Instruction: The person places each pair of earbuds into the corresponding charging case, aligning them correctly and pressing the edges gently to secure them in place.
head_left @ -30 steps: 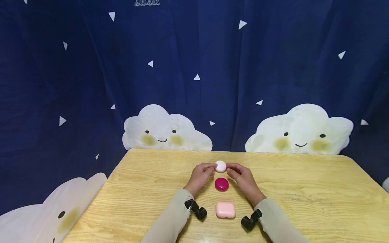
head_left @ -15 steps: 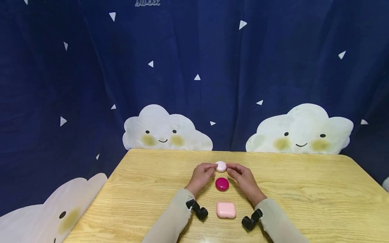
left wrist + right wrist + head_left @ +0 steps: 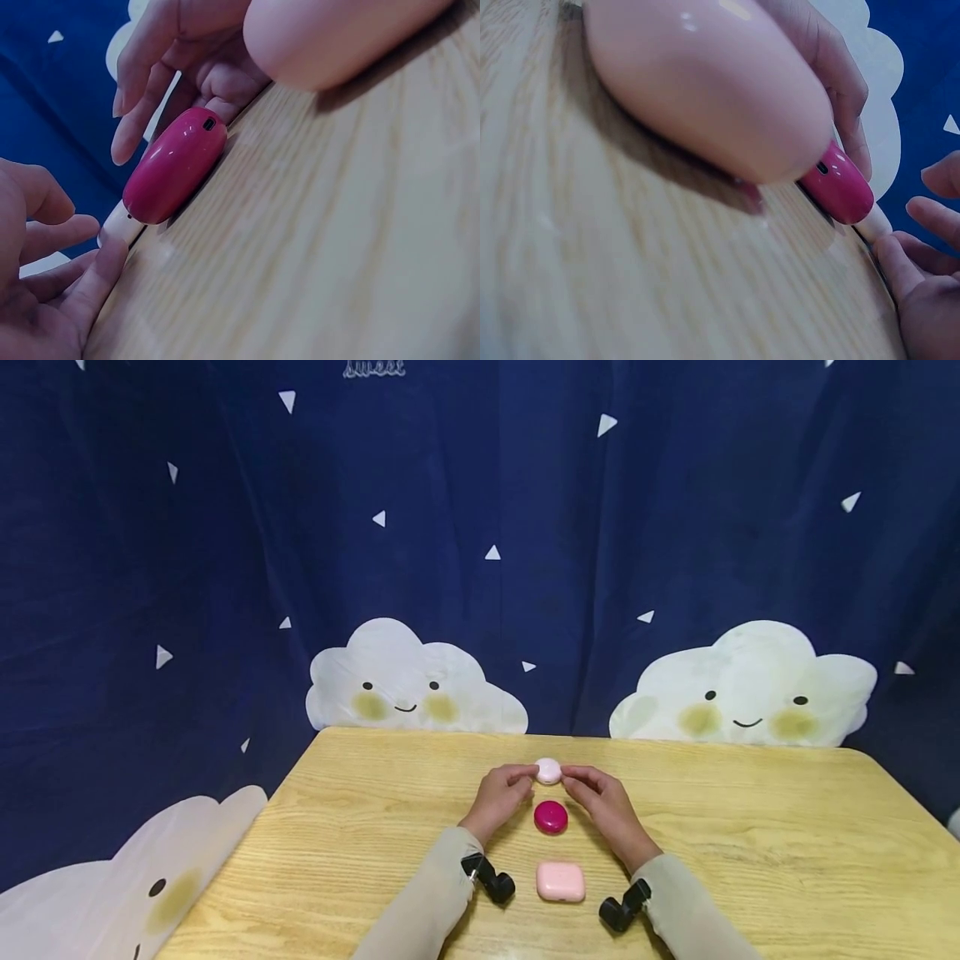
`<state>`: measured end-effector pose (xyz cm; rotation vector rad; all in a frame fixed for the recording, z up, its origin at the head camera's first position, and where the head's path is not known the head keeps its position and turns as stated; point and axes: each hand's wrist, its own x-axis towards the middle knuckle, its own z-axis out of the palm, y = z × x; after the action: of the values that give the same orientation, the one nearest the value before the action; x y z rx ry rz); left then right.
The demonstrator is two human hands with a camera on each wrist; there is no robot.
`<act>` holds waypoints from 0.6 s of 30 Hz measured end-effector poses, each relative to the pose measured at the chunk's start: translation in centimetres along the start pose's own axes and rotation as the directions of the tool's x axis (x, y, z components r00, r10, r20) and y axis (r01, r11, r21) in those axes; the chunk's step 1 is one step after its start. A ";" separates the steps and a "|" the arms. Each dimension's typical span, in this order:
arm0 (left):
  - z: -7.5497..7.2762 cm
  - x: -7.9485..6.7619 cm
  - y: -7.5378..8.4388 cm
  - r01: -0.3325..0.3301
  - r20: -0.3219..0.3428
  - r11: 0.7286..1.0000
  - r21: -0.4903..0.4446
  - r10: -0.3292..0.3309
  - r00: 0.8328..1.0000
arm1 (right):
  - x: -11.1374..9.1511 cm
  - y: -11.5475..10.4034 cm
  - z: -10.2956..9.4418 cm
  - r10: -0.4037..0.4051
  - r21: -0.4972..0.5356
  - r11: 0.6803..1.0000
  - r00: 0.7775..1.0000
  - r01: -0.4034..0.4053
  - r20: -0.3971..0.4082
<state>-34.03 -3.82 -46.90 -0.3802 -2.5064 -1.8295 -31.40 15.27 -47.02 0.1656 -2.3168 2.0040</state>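
Observation:
Three small glossy cases stand in a line running away from me in the head view. Farthest is a round white case (image 3: 548, 771); fingertips of my left hand (image 3: 498, 793) touch its left side and those of my right hand (image 3: 609, 810) its right side. Just nearer lies a round magenta case (image 3: 551, 817), its small port showing in the left wrist view. Closest is a pale pink rounded-rectangular case (image 3: 560, 882) between my forearms. Both wrist views show the white case (image 3: 120, 223) mostly hidden behind the magenta one, with relaxed fingers beside it.
The cases sit on a light wooden table (image 3: 360, 827). Behind its far edge hangs a dark blue curtain (image 3: 450, 568) with white triangles and smiling clouds. A black wrist camera (image 3: 491, 878) is strapped to my left sleeve, another camera (image 3: 625, 906) to my right.
The whole head view has shifted slightly, so everything appears a little farther right. Both hands keep their places at the white case, and the other two cases stay put.

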 end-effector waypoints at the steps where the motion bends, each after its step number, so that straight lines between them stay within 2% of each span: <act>1: 0.0 0.1 0.0 -0.002 0.002 1.000 -0.003 0.002 1.000 | 0.0 -0.1 0.0 0.001 0.002 1.000 1.000 -0.001 0.000; 18: 0.2 0.1 -0.3 0.002 0.022 1.000 -0.011 -0.002 1.000 | -0.2 -0.1 0.0 0.030 0.159 0.987 0.999 -0.033 0.022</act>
<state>-34.13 -3.71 -47.19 -0.4005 -2.5123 -1.8513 -31.23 15.24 -46.98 0.1595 -2.1819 2.2132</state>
